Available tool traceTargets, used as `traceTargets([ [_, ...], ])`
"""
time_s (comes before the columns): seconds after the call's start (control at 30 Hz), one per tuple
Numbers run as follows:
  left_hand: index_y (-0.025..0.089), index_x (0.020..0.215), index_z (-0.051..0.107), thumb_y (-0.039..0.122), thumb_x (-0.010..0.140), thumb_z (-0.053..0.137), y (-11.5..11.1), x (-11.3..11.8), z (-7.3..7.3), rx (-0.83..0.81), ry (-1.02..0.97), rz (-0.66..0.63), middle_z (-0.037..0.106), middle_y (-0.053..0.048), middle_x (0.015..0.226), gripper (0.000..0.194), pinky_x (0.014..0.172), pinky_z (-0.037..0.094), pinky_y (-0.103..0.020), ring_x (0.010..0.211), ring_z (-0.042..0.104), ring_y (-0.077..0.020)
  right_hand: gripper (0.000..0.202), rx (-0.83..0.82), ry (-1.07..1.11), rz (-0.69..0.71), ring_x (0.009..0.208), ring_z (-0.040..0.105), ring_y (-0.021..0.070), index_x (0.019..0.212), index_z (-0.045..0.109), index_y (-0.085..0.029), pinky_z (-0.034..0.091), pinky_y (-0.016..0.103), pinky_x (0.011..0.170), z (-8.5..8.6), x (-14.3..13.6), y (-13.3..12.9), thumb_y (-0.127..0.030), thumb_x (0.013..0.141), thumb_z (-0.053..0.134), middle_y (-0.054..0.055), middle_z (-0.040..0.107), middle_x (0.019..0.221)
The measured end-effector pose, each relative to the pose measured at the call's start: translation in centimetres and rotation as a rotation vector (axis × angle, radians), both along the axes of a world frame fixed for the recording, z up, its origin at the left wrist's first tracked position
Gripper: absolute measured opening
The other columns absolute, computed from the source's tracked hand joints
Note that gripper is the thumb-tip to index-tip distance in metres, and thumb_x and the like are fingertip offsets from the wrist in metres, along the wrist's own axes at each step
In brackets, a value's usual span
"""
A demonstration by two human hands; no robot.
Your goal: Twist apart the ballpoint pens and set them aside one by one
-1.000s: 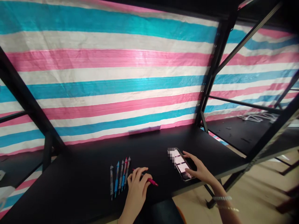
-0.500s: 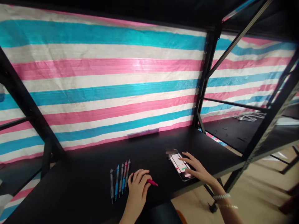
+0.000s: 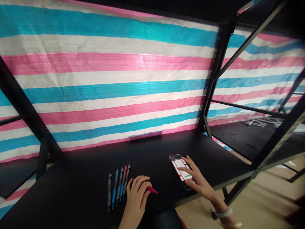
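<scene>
Head view: left hand (image 3: 137, 193) low on black table (image 3: 90, 178), fingers curled closed on magenta pen (image 3: 152, 190), one end poking out toward 4 o'clock. Five more pens (image 3: 118, 187) lie side by side at its 9 o'clock, near the knuckles. Phone (image 3: 180, 168), screen lit, flat on table at its 2 o'clock. Right hand (image 3: 199, 181) open, fingers spread over phone, thumb by its lower end. Striped sheet (image 3: 124, 95) at 12 o'clock, beyond table.
</scene>
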State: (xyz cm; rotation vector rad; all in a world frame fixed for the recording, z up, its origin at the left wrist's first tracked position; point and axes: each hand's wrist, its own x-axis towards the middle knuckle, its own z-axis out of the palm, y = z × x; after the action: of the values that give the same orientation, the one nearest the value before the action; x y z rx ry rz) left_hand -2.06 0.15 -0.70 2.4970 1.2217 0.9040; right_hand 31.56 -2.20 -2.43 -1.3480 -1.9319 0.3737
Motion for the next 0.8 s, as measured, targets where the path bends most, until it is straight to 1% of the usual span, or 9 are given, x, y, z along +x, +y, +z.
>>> traceTargets([
  [0.2,0.032,0.1,0.065,0.011,0.094,0.043,0.0,0.0,0.2,0.018,-0.036,0.005,0.068,-0.001,0.121,0.031,0.106,0.035,-0.057,0.121,0.058,-0.0259,0.04,0.016,-0.02,-0.02,0.152,0.014,0.039,0.128,0.068,-0.032,0.023,0.062,0.117,-0.2,0.0,0.0,-0.05,0.094,0.055,0.005,0.034,0.161],
  [0.27,0.032,0.101,0.064,0.01,0.094,0.044,-0.1,0.0,0.4,0.031,-0.041,-0.009,0.07,0.0,0.117,0.031,0.107,0.034,-0.056,0.119,0.06,-0.0253,0.042,0.064,0.053,-0.055,0.151,0.018,0.0386,0.13,0.066,-0.03,0.025,0.06,0.117,-0.3,0.2,-0.1,-0.05,0.095,0.053,0.007,0.035,0.161],
  [0.37,0.031,0.102,0.063,0.011,0.095,0.045,-0.3,0.0,0.5,0.046,-0.04,-0.034,0.071,0.0,0.108,0.028,0.108,0.032,-0.054,0.108,0.064,-0.0228,0.042,0.234,0.229,-0.235,0.143,0.036,0.0369,0.131,0.063,-0.025,0.031,0.057,0.114,0.1,0.0,-0.6,-0.045,0.097,0.05,0.013,0.045,0.151],
  [0.47,0.03,0.105,0.063,0.011,0.096,0.045,-0.5,0.2,0.7,0.092,-0.022,-0.06,0.069,0.0,0.099,0.028,0.107,0.03,-0.051,0.095,0.065,-0.0195,0.031,0.336,0.35,-0.404,0.118,0.056,0.033,0.118,0.068,-0.022,0.042,0.049,0.101,1.7,-2.4,-1.5,-0.037,0.092,0.06,0.013,0.062,0.126],
  [0.53,0.029,0.109,0.064,0.009,0.095,0.046,-0.6,0.4,1.0,0.163,-0.029,-0.06,0.068,-0.001,0.095,0.029,0.105,0.03,-0.049,0.091,0.064,-0.0187,0.029,0.216,0.495,-0.32,0.098,0.062,0.0263,0.119,0.067,-0.022,0.049,0.039,0.087,3.0,-5.5,-1.7,-0.034,0.094,0.058,0.01,0.068,0.11],
  [0.63,0.028,0.111,0.065,0.007,0.094,0.049,-0.5,1.0,1.8,0.282,-0.046,-0.033,0.069,-0.002,0.094,0.032,0.101,0.029,-0.049,0.09,0.063,-0.0196,0.03,-0.057,0.643,-0.045,0.079,0.064,0.0195,0.118,0.069,-0.023,0.05,0.03,0.073,4.3,-10.7,-1.1,-0.03,0.089,0.066,0.005,0.073,0.095],
  [0.7,0.03,0.111,0.067,0.007,0.093,0.053,-0.2,1.2,2.2,0.358,-0.047,0.004,0.071,-0.001,0.094,0.033,0.102,0.027,-0.05,0.091,0.063,-0.0208,0.021,-0.133,0.66,0.029,0.069,0.064,0.0175,0.104,0.075,-0.022,0.049,0.027,0.065,4.1,-13.5,-0.1,-0.029,0.084,0.072,0.002,0.073,0.079],
  [0.73,0.031,0.109,0.068,0.007,0.092,0.055,0.0,1.3,2.2,0.394,-0.045,0.024,0.072,-0.001,0.093,0.032,0.103,0.026,-0.051,0.091,0.062,-0.0213,0.014,-0.159,0.68,0.046,0.066,0.064,0.0168,0.092,0.077,-0.02,0.049,0.026,0.063,3.8,-14.4,0.5,-0.031,0.086,0.07,0.002,0.072,0.073],
  [0.8,0.033,0.11,0.069,0.007,0.09,0.059,0.3,1.2,2.0,0.454,-0.048,0.066,0.074,0.0,0.093,0.034,0.107,0.023,-0.054,0.091,0.063,-0.0223,0.022,-0.189,0.73,0.045,0.06,0.062,0.0157,0.08,0.075,-0.018,0.049,0.026,0.06,2.8,-15.6,1.4,-0.036,0.09,0.066,0.001,0.068,0.064],
])
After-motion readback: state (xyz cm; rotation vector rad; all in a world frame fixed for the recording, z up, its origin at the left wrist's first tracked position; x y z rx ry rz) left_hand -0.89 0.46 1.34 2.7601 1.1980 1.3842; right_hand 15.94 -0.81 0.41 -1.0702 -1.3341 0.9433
